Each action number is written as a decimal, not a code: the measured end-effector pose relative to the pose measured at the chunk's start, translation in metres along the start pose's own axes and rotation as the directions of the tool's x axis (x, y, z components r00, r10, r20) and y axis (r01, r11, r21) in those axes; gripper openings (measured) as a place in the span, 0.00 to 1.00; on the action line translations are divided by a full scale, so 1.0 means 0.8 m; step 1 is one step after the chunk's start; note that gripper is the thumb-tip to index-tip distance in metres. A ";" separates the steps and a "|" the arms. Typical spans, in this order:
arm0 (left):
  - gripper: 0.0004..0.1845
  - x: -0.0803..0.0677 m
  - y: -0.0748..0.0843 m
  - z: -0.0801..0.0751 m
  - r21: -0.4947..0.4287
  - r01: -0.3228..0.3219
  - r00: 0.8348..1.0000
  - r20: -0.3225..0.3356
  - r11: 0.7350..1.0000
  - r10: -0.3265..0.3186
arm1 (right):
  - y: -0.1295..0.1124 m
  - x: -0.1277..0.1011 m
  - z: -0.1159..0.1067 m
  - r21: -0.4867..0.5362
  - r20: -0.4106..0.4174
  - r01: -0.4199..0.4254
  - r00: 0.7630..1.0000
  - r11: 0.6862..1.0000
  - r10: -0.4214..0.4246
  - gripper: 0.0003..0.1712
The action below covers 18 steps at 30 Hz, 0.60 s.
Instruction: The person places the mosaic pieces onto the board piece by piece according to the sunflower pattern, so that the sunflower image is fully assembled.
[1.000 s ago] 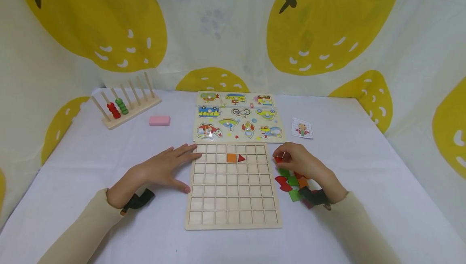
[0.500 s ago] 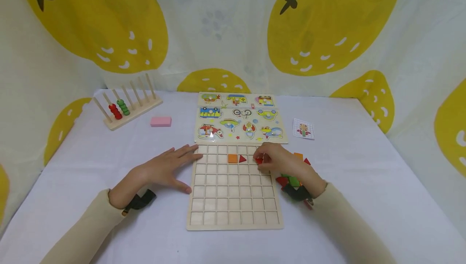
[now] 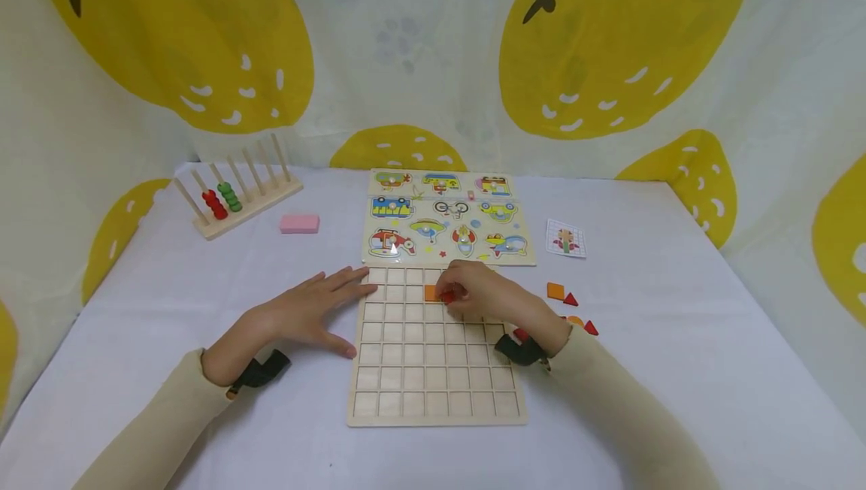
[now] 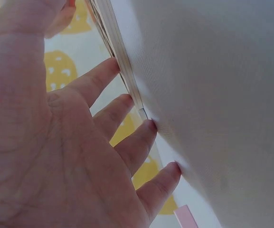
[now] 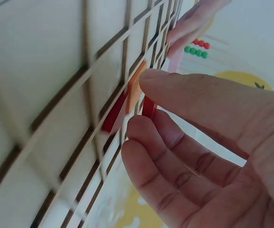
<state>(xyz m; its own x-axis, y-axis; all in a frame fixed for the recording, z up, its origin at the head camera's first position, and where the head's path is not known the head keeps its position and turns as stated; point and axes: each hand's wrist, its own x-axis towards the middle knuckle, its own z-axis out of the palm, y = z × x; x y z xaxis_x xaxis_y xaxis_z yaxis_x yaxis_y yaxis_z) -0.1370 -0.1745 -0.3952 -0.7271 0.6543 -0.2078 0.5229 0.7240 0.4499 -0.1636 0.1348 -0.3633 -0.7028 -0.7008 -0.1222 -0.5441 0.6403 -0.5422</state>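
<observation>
Spread fingers of my left hand (image 3: pixel 303 317) touch the left edge of the wooden grid board (image 3: pixel 404 379); this hand holds nothing. Over the board's upper part, my right hand (image 3: pixel 489 291) pinches a small red tile (image 5: pixel 148 107) between thumb and fingers. Its full shape is hidden by the fingers. An orange square tile (image 3: pixel 430 293) lies in a cell of the second row. Beside it, a red triangle tile (image 5: pixel 115 114) shows in the right wrist view, close to the pinched tile.
Loose tiles, among them an orange square (image 3: pixel 555 291), lie right of the board, partly hidden by my right arm. A vehicle peg puzzle (image 3: pixel 433 253) stands behind the board. Around it are a pattern card (image 3: pixel 566 239), a pink block (image 3: pixel 300 224) and a bead rack (image 3: pixel 253 207).
My right hand has picked a red tile from the loose ones and carried it left over the board, to the orange square and red triangle. The left hand has stayed in place.
</observation>
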 end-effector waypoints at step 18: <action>0.52 -0.001 0.001 -0.002 -0.008 -0.020 1.000 -0.013 1.000 0.020 | -0.017 0.047 0.015 0.001 0.048 0.062 0.997 0.998 -0.062 0.07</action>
<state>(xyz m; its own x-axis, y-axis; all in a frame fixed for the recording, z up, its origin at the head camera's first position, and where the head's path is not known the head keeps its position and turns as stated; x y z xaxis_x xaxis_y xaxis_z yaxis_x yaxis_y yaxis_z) -0.1368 -0.1748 -0.3933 -0.7226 0.6654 -0.1872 0.5337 0.7092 0.4607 -0.1773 0.0955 -0.3704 -0.6451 -0.7532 -0.1284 -0.5860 0.5956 -0.5494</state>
